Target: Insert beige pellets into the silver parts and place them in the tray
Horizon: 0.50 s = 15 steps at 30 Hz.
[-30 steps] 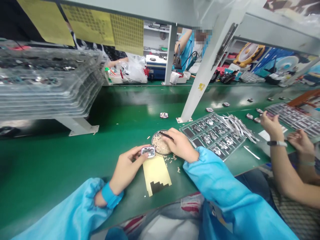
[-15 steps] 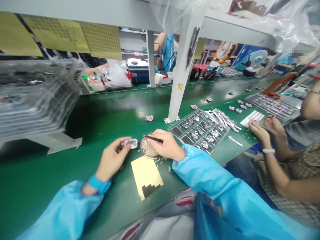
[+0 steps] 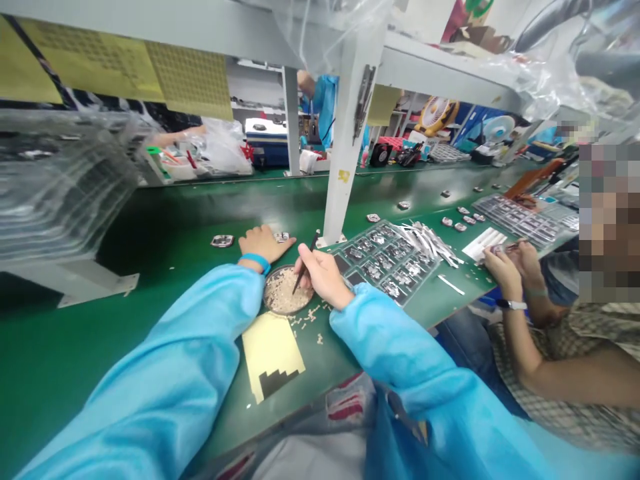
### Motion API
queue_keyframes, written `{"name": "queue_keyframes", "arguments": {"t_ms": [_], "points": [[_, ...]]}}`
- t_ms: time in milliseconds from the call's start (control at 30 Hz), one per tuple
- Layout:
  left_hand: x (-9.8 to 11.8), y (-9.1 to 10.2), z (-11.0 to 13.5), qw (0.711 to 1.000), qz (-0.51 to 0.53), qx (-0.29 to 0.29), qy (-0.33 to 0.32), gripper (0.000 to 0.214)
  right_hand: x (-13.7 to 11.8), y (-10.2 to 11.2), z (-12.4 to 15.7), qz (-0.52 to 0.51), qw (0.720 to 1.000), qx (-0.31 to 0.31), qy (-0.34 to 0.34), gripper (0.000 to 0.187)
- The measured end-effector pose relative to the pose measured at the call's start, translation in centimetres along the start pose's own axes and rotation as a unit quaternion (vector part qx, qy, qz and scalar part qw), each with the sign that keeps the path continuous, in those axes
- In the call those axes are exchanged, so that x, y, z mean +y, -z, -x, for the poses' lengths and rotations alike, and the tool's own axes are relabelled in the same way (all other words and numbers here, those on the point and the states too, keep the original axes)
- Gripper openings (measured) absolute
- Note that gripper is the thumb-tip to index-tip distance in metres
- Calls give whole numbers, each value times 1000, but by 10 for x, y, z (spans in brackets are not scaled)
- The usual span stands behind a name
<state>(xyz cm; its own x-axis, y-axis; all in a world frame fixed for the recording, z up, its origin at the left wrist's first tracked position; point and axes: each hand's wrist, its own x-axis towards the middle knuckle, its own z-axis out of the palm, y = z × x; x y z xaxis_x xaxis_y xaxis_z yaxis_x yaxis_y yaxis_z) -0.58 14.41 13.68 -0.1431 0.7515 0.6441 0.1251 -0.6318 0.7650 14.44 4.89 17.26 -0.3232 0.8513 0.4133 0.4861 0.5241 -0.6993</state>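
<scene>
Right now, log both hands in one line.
left hand: at small case, grip unclear | right hand: holds dark slim tool, tip at round dish of pale bits | yellow sheet: near dish

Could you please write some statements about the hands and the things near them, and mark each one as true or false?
1. The right hand holds a thin dark tool. True.
2. The tool's lower end points away from the round dish. False: it points down into the round dish.
3. The left hand is next to a small case. True.
4. All the pale pieces lie inside the dish. False: several pale pieces lie outside it, on the green table.
5. A blue band is on the left wrist. True.
</scene>
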Motion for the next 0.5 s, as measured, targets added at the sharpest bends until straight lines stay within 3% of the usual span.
{"name": "queue_keyframes", "arguments": {"t_ms": [67,167,267,333,400,500], "points": [[7,2,6,999,34,14,17,44,-3,0,5,-40,995,-90,-36,47],[1,21,24,996,69,30,56,37,-5,-3,18,-42,975,-215,-40,43],[-15,43,63,989,112,25,92,34,-1,-9,36,-41,962,-267,-46,35],[-25,54,99,977,174,-18,120,39,5,-15,48,-38,958,-278,-62,32],[-32,60,134,943,283,-93,149,48,11,-20,57,-8,957,-284,-59,28],[-35,62,169,918,324,-174,146,63,20,-25,63,58,952,-299,-19,21]]}}
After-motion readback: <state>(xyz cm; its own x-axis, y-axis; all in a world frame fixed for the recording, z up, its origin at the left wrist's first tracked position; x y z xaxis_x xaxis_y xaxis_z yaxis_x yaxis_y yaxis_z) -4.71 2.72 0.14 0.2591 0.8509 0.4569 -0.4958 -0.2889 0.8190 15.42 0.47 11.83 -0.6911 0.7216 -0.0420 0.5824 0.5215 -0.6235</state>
